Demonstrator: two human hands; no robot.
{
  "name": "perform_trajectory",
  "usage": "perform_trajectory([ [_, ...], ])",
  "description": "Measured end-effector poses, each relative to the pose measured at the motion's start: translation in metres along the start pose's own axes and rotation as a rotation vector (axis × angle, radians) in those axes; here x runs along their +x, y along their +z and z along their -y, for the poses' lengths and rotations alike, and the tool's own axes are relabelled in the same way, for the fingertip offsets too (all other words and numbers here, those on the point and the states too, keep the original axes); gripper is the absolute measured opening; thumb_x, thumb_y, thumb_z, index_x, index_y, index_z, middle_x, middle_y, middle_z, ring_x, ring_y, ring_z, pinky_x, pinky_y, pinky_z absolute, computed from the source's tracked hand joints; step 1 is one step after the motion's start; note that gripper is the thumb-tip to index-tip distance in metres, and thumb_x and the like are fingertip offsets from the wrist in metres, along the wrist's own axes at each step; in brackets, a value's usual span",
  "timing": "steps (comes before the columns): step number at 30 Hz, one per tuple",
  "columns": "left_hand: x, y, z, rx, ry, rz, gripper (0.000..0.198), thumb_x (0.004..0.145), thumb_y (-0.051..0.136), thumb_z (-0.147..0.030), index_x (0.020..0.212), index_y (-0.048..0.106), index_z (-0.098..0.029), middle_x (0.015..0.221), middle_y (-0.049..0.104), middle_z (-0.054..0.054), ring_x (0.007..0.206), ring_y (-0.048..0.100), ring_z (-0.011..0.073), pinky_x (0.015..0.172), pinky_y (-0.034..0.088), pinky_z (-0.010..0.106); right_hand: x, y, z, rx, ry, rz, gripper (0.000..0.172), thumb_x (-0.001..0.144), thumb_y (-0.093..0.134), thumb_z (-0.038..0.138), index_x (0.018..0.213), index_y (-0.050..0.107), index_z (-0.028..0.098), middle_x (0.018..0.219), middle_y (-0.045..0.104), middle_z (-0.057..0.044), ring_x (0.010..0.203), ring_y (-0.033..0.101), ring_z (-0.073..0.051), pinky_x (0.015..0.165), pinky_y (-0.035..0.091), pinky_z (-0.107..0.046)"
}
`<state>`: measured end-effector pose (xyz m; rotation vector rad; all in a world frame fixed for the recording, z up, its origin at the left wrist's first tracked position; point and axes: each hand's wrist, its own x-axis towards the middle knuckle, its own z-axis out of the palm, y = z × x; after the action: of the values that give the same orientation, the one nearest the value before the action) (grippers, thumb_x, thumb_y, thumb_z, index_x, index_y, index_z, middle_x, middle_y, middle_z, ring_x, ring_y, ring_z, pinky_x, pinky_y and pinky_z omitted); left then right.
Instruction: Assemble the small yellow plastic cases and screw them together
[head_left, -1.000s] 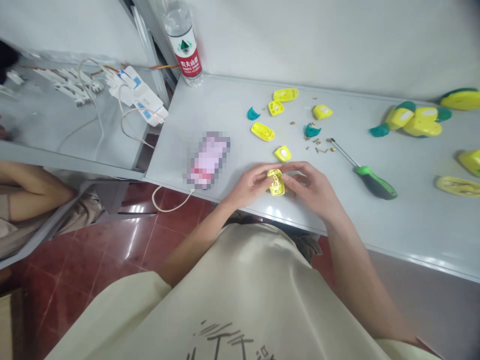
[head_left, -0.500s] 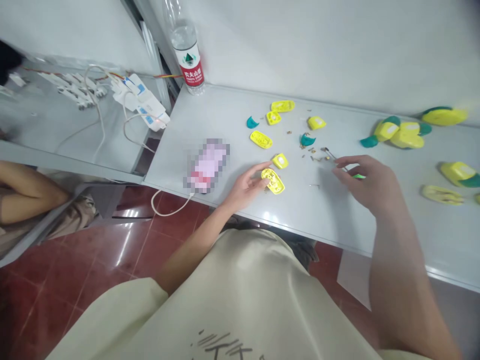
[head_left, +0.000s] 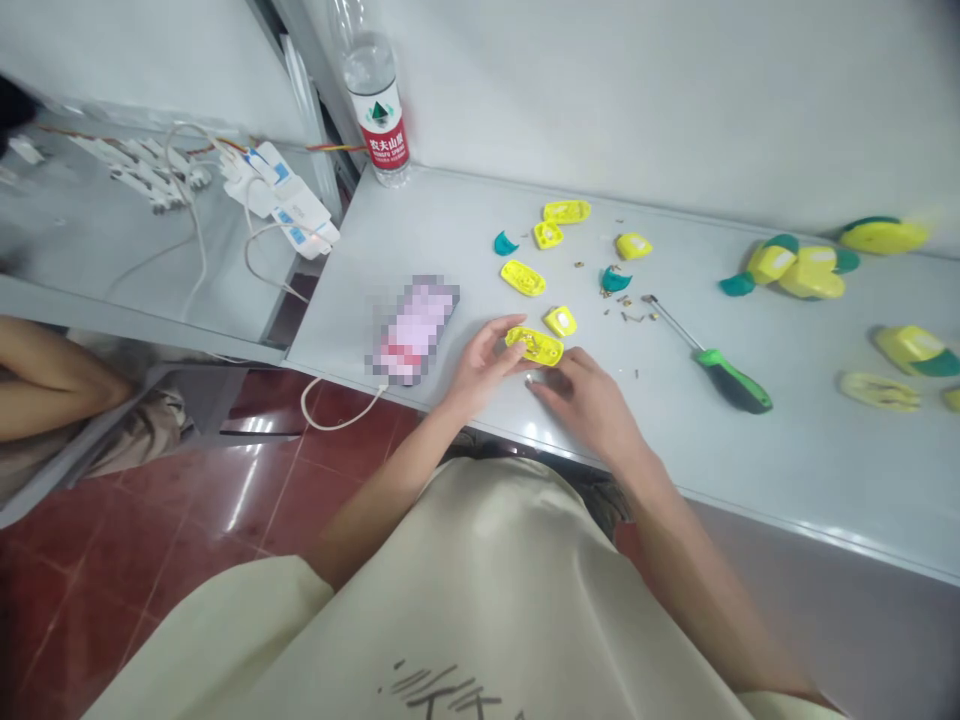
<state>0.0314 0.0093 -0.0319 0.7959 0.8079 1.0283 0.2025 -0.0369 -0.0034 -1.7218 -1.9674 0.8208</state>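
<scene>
Hollow oval shell of glossy yellow plastic, gripped by left hand, right hand curled just below, contact unclear

On my feed, the water bottle has a red label band reading 农夫山泉, with NONGFU SPRING in small letters below. I can't read the dark brushed characters on the shirt or the small blue labels on the white power strip.

One screwdriver, one water bottle, two teal crescents, roughly six yellow plastic shell pieces mid-bench.
</scene>
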Motion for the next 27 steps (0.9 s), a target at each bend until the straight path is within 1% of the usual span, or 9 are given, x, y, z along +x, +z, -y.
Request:
perform_trajectory([
  [2, 0.000, 0.000, 0.003, 0.016, 0.015, 0.005, 0.049, 0.081, 0.075, -0.045, 0.123, 0.061, -0.024, 0.134, 0.055, 0.007, 0.112, 0.063, 0.0198, 0.097, 0.060, 0.039, 0.002, 0.007, 0.004, -0.044, 0.014, -0.013, 0.021, 0.091, 0.059, 0.034, 0.104, 0.067, 0.021, 0.105, 0.064, -0.010, 0.083, 0.063, -0.024, 0.070, 0.049, -0.038],
  [6, 0.001, 0.000, 0.004, 0.037, 0.015, -0.013, 0.053, 0.080, 0.076, -0.047, 0.125, 0.061, -0.022, 0.135, 0.056, 0.008, 0.112, 0.064, 0.0205, 0.095, 0.061, 0.036, 0.005, 0.008, 0.007, -0.045, 0.032, -0.006, 0.016, 0.089, 0.058, 0.028, 0.099, 0.069, 0.022, 0.102, 0.064, -0.009, 0.081, 0.063, -0.024, 0.070, 0.049, -0.038],
  [11, 0.001, 0.000, 0.004, 0.070, 0.018, -0.010, 0.053, 0.082, 0.074, -0.049, 0.125, 0.060, -0.023, 0.140, 0.054, 0.008, 0.117, 0.062, 0.0223, 0.097, 0.060, 0.038, 0.006, 0.008, 0.014, -0.042, 0.067, 0.017, 0.013, 0.088, 0.055, 0.024, 0.090, 0.068, 0.022, 0.104, 0.065, -0.009, 0.085, 0.064, -0.025, 0.072, 0.049, -0.038],
  [15, 0.001, 0.000, 0.003, 0.076, 0.034, -0.004, 0.052, 0.083, 0.072, -0.049, 0.126, 0.060, -0.022, 0.139, 0.055, 0.008, 0.115, 0.064, 0.0214, 0.097, 0.060, 0.038, 0.008, 0.005, 0.015, -0.035, 0.053, 0.048, 0.012, 0.086, 0.053, 0.021, 0.086, 0.065, 0.021, 0.105, 0.063, -0.011, 0.087, 0.063, -0.025, 0.074, 0.049, -0.038],
  [17, 0.000, 0.001, 0.003, 0.080, 0.038, -0.009, 0.053, 0.083, 0.072, -0.050, 0.126, 0.060, -0.021, 0.137, 0.057, 0.009, 0.114, 0.064, 0.0213, 0.097, 0.060, 0.037, 0.007, 0.000, 0.013, 0.040, 0.047, 0.051, 0.010, 0.087, 0.054, 0.022, 0.085, 0.063, 0.021, 0.100, 0.065, -0.009, 0.083, 0.063, -0.023, 0.075, 0.048, -0.037],
  [19, 0.000, 0.002, 0.003, 0.096, 0.032, -0.015, 0.055, 0.082, 0.073, -0.051, 0.127, 0.060, -0.021, 0.134, 0.059, 0.009, 0.113, 0.065, 0.0215, 0.097, 0.060, 0.037, 0.004, -0.008, 0.010, 0.168, 0.070, 0.076, 0.009, 0.089, 0.056, 0.027, 0.085, 0.062, 0.022, 0.089, 0.067, -0.006, 0.076, 0.061, -0.020, 0.074, 0.048, -0.035],
  [21, -0.001, 0.002, 0.003, 0.113, 0.028, -0.013, 0.056, 0.082, 0.073, -0.051, 0.127, 0.060, -0.021, 0.131, 0.061, 0.008, 0.112, 0.065, 0.0212, 0.096, 0.060, 0.038, 0.000, -0.016, 0.007, 0.322, 0.120, 0.125, 0.015, 0.090, 0.059, 0.035, 0.085, 0.063, 0.022, 0.082, 0.068, -0.003, 0.070, 0.059, -0.017, 0.071, 0.048, -0.034],
  [24, -0.002, 0.003, 0.003, 0.122, 0.037, -0.012, 0.054, 0.082, 0.072, -0.051, 0.126, 0.060, -0.021, 0.132, 0.061, 0.009, 0.109, 0.066, 0.0207, 0.094, 0.061, 0.037, -0.006, -0.027, 0.006, 0.538, 0.198, 0.170, 0.026, 0.086, 0.068, 0.047, 0.088, 0.066, 0.020, 0.085, 0.070, -0.004, 0.068, 0.059, -0.015, 0.067, 0.049, -0.032],
  [27, -0.002, 0.004, 0.002, 0.127, 0.032, -0.007, 0.053, 0.082, 0.072, -0.052, 0.123, 0.062, -0.021, 0.133, 0.061, 0.010, 0.110, 0.066, 0.0215, 0.093, 0.062, 0.039, -0.010, -0.033, 0.005, 0.665, 0.229, 0.157, 0.032, 0.080, 0.075, 0.050, 0.092, 0.068, 0.020, 0.088, 0.072, -0.005, 0.070, 0.061, -0.015, 0.066, 0.051, -0.031],
])
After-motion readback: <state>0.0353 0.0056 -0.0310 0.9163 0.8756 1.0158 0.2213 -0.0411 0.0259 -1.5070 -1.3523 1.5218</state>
